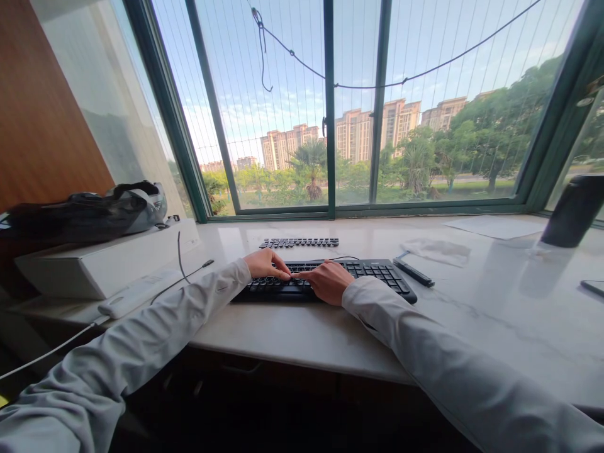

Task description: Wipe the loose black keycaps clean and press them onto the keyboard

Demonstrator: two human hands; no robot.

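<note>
A black computer keyboard lies on the marble-patterned counter, its keys partly hidden under my hands. My left hand is over its left half, thumb and index finger pinched together at the keys. Whatever may be between those fingertips is too small to make out. From the other side my right hand stretches its index finger to the same spot, almost meeting the left fingertips. The other right fingers are curled. Behind the keyboard, loose black keycaps are set out in rows.
Right of the keyboard lies a slim black tool, near a clear plastic bag and white paper. A black bottle stands far right. At left are a white box, a white power strip and a dark cable.
</note>
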